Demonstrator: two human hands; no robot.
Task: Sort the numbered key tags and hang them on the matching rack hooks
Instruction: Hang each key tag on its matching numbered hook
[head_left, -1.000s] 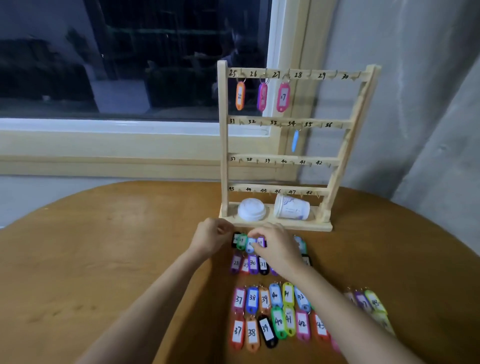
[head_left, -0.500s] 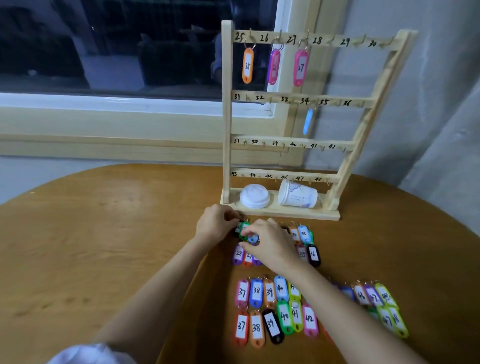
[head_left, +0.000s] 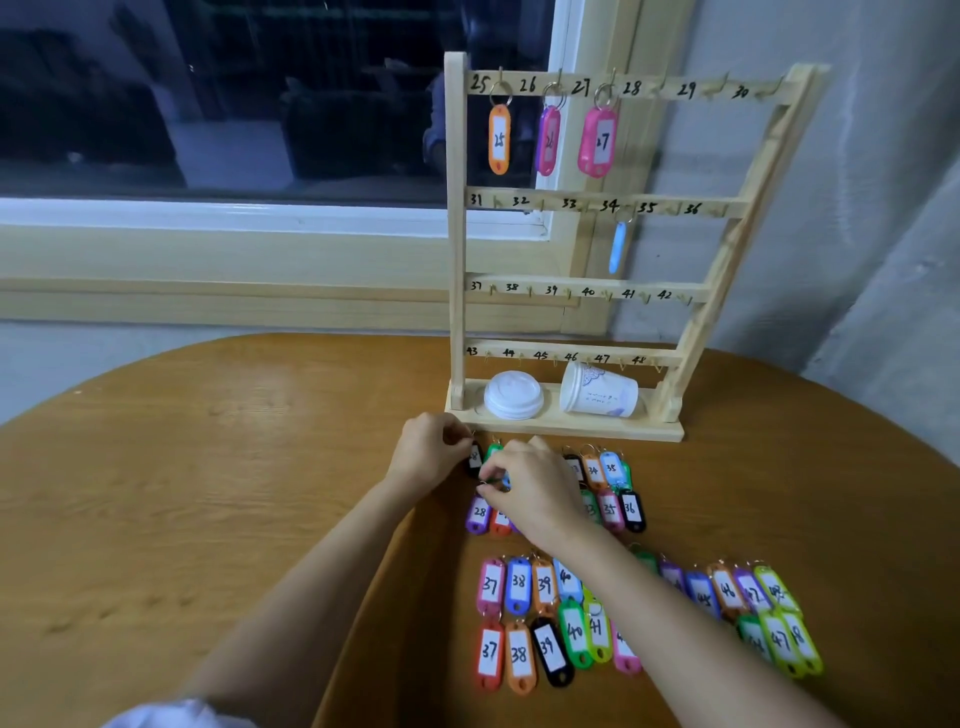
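Both hands at the loose tag rows just in front of the tall pale wooden hook rack (head_left: 457, 260), near the far edge of the round brown wooden table (head_left: 208, 467).
Right hand (head_left: 530, 488): thumb and forefinger pinch the small metal ring (head_left: 485, 484) of a blue plastic key tag (head_left: 505, 480); tag mostly hidden under the hand, number unreadable. Left hand (head_left: 423, 454): fingers curled against the ring end of a black plastic key tag (head_left: 474, 460); cannot tell whether it grips. Neighbouring tags' long axes run near edge to far edge, rings toward the rack. Rack is straight beyond the grip; the bare top-rail hooks (head_left: 719, 91) sit up and to the right, so the right hand is likely nearer.
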